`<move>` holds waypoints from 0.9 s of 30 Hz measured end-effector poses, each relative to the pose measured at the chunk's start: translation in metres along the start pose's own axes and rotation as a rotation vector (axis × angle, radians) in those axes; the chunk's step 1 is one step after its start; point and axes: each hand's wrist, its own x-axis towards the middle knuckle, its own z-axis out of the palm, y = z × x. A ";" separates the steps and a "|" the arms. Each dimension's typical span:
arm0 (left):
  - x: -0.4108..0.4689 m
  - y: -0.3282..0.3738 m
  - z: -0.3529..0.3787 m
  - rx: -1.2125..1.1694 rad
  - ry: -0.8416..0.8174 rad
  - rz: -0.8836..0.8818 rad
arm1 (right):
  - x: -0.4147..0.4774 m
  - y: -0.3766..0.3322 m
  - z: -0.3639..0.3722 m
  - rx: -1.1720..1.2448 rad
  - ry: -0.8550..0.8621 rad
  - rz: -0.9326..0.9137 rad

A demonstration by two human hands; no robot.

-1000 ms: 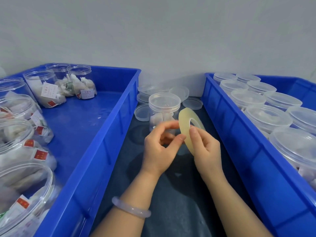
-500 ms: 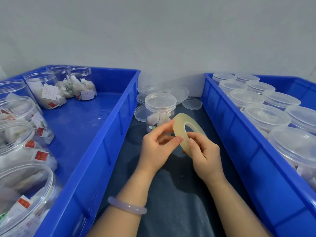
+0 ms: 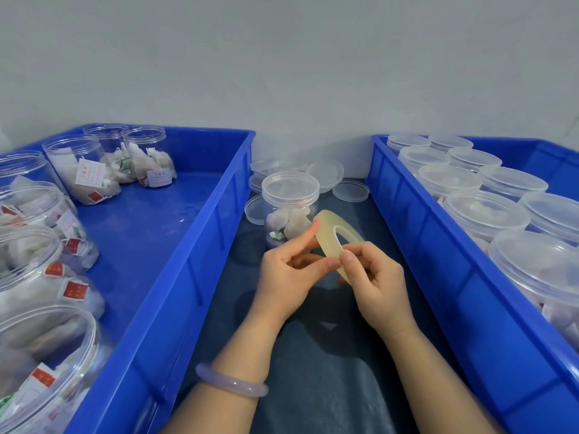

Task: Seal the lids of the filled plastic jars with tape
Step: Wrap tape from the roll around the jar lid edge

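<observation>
A thin yellowish roll of clear tape (image 3: 329, 236) is held edge-on between both hands above the dark mat. My right hand (image 3: 376, 283) pinches its lower rim with thumb and forefinger. My left hand (image 3: 288, 277) meets it there, thumb against the rim and forefinger along the roll's face. Just behind the hands a lidded clear plastic jar (image 3: 289, 205) with white sachets inside stands on the mat, untouched.
A blue crate (image 3: 175, 277) on the left holds several open jars of sachets. A blue crate (image 3: 438, 252) on the right holds several lidded jars. Loose clear lids (image 3: 349, 191) lie behind the middle jar by the wall. A dark mat (image 3: 329, 371) covers the strip between the crates.
The roll has tilted flatter and sunk slightly. My right hand shifted from the roll's top edge down to its lower rim; my left thumb followed to the same spot.
</observation>
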 end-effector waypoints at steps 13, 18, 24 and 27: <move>0.003 0.003 0.000 -0.065 -0.033 -0.003 | -0.001 0.000 0.001 0.087 -0.060 0.034; -0.003 0.004 0.005 0.083 -0.004 0.105 | 0.003 -0.004 -0.001 0.175 -0.071 0.034; -0.007 -0.002 0.011 0.305 -0.107 0.280 | 0.010 -0.008 -0.003 0.410 -0.031 0.094; -0.009 -0.003 0.017 0.317 -0.074 0.290 | 0.012 -0.009 -0.005 0.553 -0.010 0.110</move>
